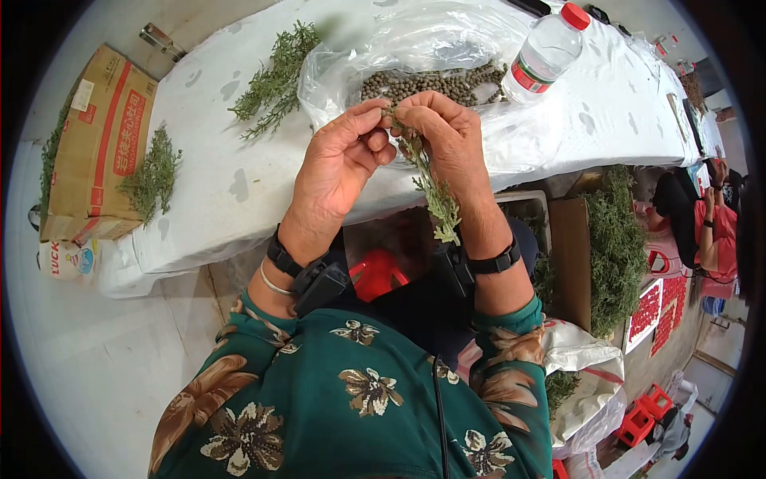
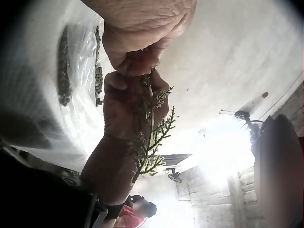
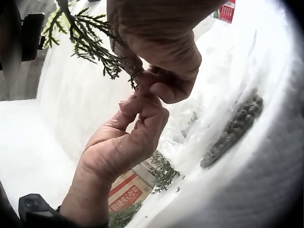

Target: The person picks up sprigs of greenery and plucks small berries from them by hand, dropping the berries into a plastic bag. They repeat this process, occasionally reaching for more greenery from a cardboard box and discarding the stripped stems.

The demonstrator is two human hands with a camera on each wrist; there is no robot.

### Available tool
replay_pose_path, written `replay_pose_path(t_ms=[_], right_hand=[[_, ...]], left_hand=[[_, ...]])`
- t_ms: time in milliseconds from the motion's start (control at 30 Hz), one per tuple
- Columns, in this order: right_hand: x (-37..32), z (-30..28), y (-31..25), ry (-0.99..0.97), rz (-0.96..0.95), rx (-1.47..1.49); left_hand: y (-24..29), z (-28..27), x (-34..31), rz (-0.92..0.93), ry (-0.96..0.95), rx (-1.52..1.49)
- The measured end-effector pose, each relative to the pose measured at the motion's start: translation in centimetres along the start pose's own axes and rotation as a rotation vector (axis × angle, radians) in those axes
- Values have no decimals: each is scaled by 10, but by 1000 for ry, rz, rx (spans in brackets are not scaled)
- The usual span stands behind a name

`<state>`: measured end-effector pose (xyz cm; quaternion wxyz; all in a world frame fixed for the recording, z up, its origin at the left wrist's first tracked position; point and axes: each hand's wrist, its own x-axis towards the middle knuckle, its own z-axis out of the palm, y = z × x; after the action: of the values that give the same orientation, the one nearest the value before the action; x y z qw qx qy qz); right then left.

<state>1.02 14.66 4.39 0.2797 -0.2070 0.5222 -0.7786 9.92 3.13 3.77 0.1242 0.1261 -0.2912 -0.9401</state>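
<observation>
Both hands meet in front of the body over the table's near edge. A green cypress sprig (image 1: 437,195) hangs from the right hand (image 1: 448,140), which pinches its upper end between thumb and curled fingers. With thumb and forefinger, the left hand (image 1: 339,160) pinches at the same end, right against the right fingertips. In the right wrist view the sprig (image 3: 95,42) spreads away from the joined fingers; the bit between the left fingertips is hidden. Just beyond the hands lies a clear plastic bag (image 1: 331,76) with many small round brown-green pellets (image 1: 427,84) in it.
On the white-covered table (image 1: 207,176) lie a loose cypress branch (image 1: 279,76) and a water bottle (image 1: 546,52) with a red cap. A cardboard box (image 1: 104,140) stands at the left with another sprig (image 1: 155,172). More branches (image 1: 614,247) fill a box at the right; a person (image 1: 718,231) sits beyond.
</observation>
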Motion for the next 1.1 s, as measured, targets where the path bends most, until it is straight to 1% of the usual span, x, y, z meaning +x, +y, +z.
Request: replay_pose_path(t_ms=[167,267,433,567,667,833,967,1100], right_hand=[[0,-2,0,-16,1,-39],[1,-2,0,18,54,118],[0,-2,-2,18,56,137],[0,-4,0,-7,15,89],[-2,-1,-1,-10,-83,-70],[-5,0,-4,-4,-95,-132],[-5,-1,-4,-9,-61,-150],[-5,-1,-3,-11,-87,-169]], left_hand=[[-1,-1,0,-17,-10,-5],[0,0,0,-33,-15,-22],[0,2,-1,-46,-12,-40],[-1,-1,-1,-31,-53,-15],[0,0,-2,-35,-29,-10],[-1,1,-2,-32,0,-4],[0,3,-3,-22,18,27],[0,4,-4,-10,29,47]])
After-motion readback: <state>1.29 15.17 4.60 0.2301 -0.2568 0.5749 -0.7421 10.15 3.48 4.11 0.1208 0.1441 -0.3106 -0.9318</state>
